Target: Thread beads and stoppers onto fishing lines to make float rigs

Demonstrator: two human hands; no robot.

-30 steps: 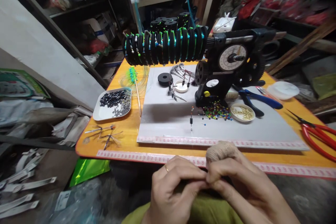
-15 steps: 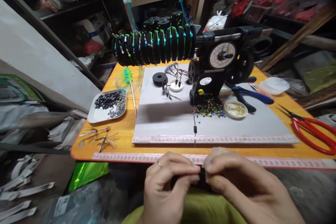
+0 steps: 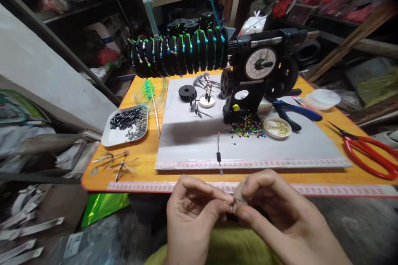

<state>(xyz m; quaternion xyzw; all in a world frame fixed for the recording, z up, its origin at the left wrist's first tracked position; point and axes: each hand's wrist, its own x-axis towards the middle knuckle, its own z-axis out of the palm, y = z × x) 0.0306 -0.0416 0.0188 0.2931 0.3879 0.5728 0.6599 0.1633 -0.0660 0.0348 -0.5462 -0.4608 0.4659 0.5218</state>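
Gold bit point(image 3: 229, 202), likely light and best edge-held, sits pinched in the left hand point(image 3: 192, 221), right hand point(image 3: 284, 213) closed, contents unclear.

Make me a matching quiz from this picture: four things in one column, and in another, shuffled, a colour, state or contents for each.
Column one
1. Left hand
2. Scissors
3. Squarish white tray
4. Round dish

Column two
A. Holds small gold-coloured pieces
B. Pinching, right next to the right hand, in front of the pale board
C. Red-handled, lying on the tabletop
D. Holds small black and grey pieces

Right pairs: 1-B, 2-C, 3-D, 4-A.
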